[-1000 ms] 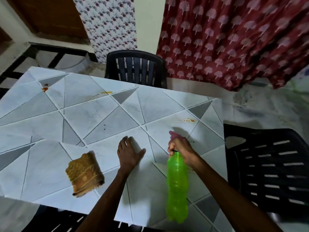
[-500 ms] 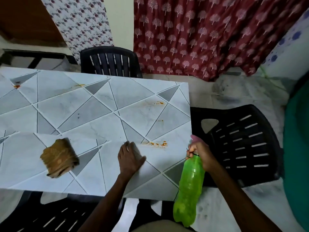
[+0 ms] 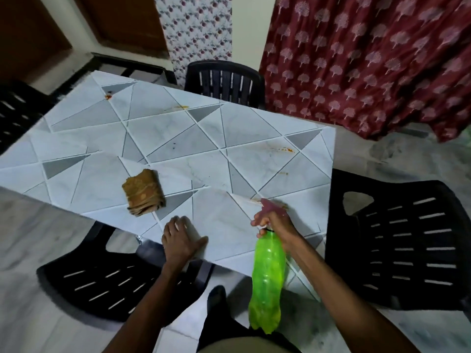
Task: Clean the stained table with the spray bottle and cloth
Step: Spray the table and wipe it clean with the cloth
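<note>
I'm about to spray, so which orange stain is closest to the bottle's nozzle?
The smear right at the pink nozzle of the spray bottle in the right hand. The streak near the table's right edge and the rest lie farther back.

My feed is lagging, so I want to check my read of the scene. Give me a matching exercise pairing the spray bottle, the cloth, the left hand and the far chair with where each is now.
Things:
1. spray bottle
2. cloth
3. left hand
4. far chair

Places:
A. lies folded on the table, untouched
B. stands beyond the table's far edge
C. rests flat at the table's near edge
D. gripped at the neck by the right hand

Pairs: 1-D, 2-A, 3-C, 4-B
</note>
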Tool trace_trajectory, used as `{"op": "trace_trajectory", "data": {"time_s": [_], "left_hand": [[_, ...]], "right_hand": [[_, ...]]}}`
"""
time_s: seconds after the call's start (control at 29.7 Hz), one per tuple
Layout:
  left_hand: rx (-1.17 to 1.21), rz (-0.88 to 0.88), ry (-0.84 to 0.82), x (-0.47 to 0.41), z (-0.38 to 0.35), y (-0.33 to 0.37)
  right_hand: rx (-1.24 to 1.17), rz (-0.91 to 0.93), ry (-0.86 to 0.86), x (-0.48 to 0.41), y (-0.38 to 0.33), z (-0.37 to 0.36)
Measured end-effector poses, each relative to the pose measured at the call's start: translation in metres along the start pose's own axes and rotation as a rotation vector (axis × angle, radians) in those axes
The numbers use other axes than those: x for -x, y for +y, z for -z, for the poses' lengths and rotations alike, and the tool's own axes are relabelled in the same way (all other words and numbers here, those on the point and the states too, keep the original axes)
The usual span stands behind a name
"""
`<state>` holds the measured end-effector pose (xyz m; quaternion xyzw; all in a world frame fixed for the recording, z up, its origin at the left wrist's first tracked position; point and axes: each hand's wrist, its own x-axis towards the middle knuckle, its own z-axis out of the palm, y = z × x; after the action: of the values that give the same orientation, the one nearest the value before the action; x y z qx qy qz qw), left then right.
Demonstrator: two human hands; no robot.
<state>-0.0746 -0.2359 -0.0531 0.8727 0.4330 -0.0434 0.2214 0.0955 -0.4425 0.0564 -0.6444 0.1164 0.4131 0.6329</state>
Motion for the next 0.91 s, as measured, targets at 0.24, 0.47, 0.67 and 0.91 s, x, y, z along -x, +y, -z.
{"op": "trace_trajectory", "data": {"time_s": [0.24, 0.47, 0.67, 0.91], "left_hand": [[0.001, 0.031, 0.027, -0.012, 0.027, -0.061], [0.007, -0.039, -0.022, -0.02, 0.034, -0.092], [0.004, -0.125, -0.114, -0.018, 0.036, -0.085], [-0.062, -0.303, -0.218, -0.005, 0.018, -0.055]], "right_hand": [[0.114, -0.058, -0.14, -0.005, 0.011, -0.087], [0.427, -0.077, -0.325, 0.007, 0.061, -0.128], [0.479, -0.113, -0.246, 0.025, 0.101, -0.102], [0.285, -0.12, -0.046, 0.066, 0.114, -0.033]]}}
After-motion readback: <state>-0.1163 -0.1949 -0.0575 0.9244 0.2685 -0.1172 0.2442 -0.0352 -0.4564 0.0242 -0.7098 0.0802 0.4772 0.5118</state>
